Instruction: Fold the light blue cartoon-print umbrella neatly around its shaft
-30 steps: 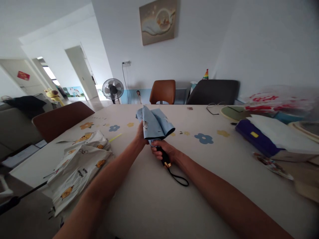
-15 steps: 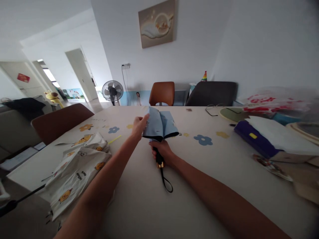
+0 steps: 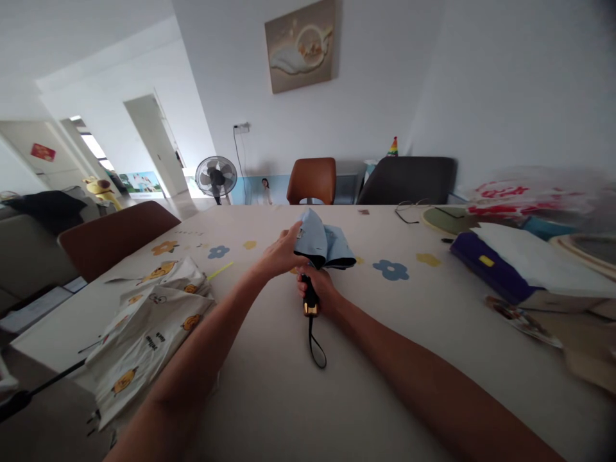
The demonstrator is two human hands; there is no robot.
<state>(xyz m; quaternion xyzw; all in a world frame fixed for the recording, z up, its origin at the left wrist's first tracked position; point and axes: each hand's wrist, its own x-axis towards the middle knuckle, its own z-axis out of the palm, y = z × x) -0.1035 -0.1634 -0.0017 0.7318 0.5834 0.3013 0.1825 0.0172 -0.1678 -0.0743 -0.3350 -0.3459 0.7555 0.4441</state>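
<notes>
A folded light-blue umbrella with a black underside points away from me over the table. Its black handle ends in a gold band, and a black wrist loop hangs from it. My right hand is wrapped round the top of the handle, just below the canopy. At the canopy's left side, my left hand grips the fabric, its far fingertips partly hidden behind the cloth. To the left lies a second umbrella, cream with yellow duck prints, loosely collapsed, its dark shaft pointing off the table edge.
The white table carries printed flowers. On its right are a purple box, eyeglasses, a round green mat and a plastic bag. Chairs stand around it, one brown; a fan is behind.
The blue umbrella's canopy has shifted right and its folds sit closer together. My left hand has moved right and slightly down along it; my right hand still grips the handle.
</notes>
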